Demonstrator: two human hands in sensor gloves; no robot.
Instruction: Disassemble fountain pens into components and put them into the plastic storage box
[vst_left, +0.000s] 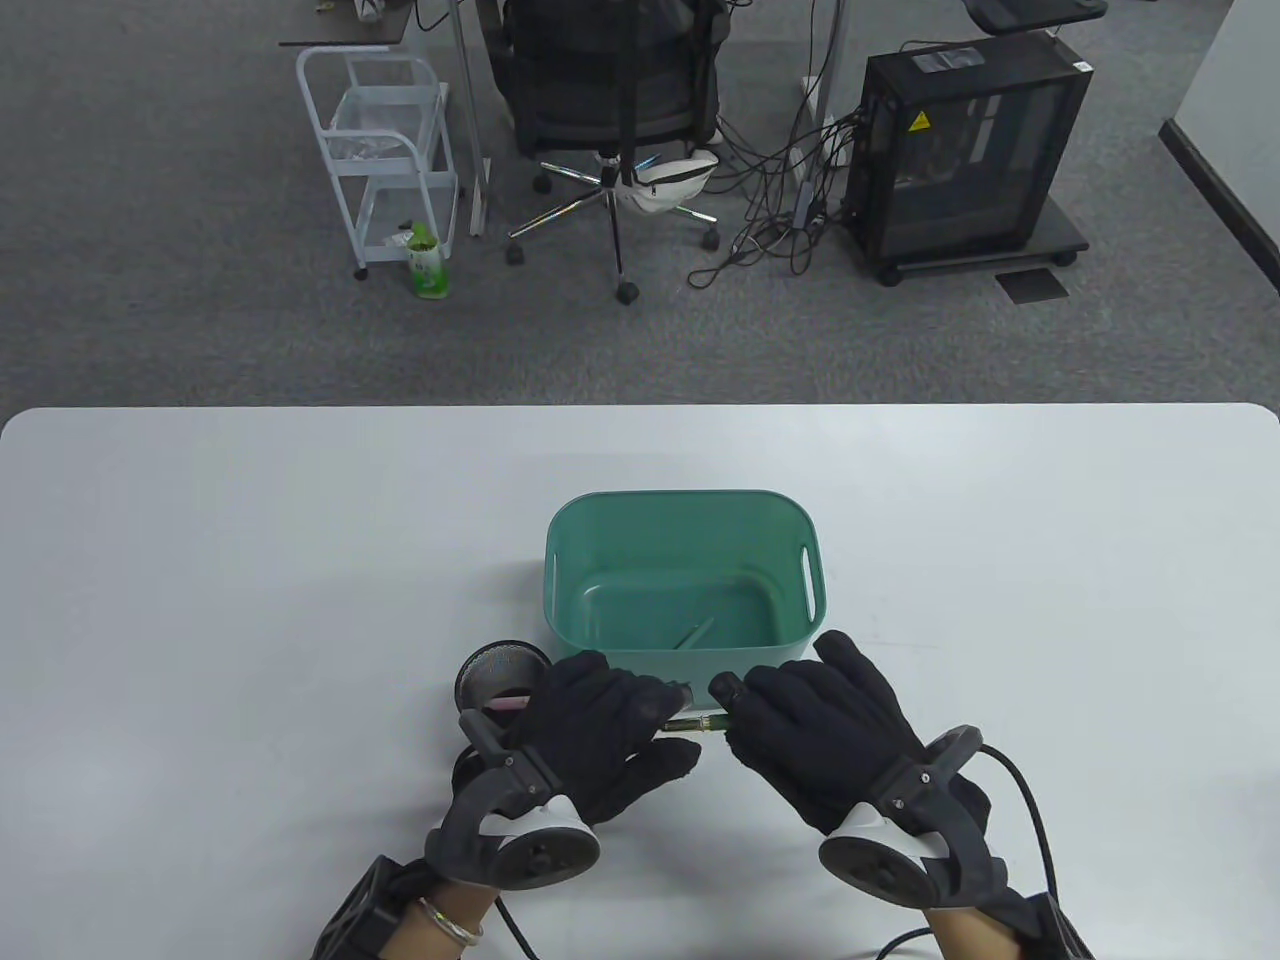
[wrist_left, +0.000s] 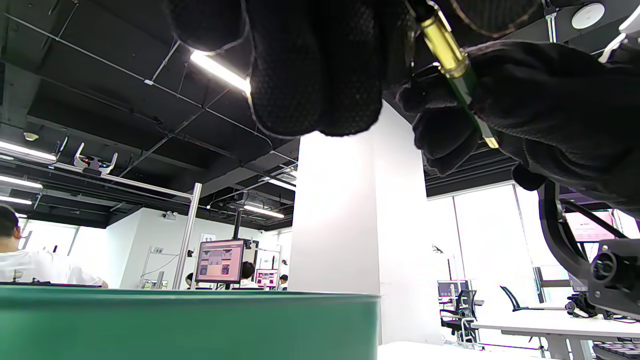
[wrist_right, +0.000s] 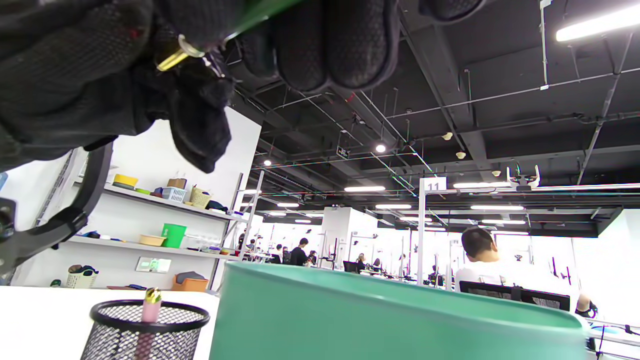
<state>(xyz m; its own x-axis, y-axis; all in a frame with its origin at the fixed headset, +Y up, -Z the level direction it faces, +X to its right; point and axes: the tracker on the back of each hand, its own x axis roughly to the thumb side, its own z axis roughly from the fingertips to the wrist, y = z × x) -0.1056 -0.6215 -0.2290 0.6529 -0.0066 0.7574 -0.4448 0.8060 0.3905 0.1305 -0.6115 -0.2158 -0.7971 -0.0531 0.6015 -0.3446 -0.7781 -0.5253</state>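
Table (vst_left: 200, 560), white, seen from above. Entries run left to right.

Black mesh pen holder (vst_left: 500, 675) stands just left of the box's near-left corner, touching or nearly touching it; I cannot tell which. A pink pen (wrist_right: 150, 305) with a gold tip stands upright in it, seen best from the right wrist.

Left hand (vst_left: 600, 725), black glove, tracker on its back, sits just in front of the holder. Fingers curled round the left end of a green fountain pen (vst_left: 697, 722); grip closed on the pen. From the left wrist, a gold metal section (wrist_left: 442, 45) emerges from under the left fingers and meets the green barrel.

The pen lies roughly level between the two hands, held above the table just in front of the box's near wall. Only a short stretch of gold and green shows between the gloves.

Right hand (vst_left: 830, 735), same glove and tracker, clenches the pen's right end, fingers wrapped over the green barrel.

Green plastic storage box (vst_left: 810, 560) stands at table centre, just beyond both hands. One slim green piece (vst_left: 697, 633) lies slanted on its floor; I cannot tell which part it is.
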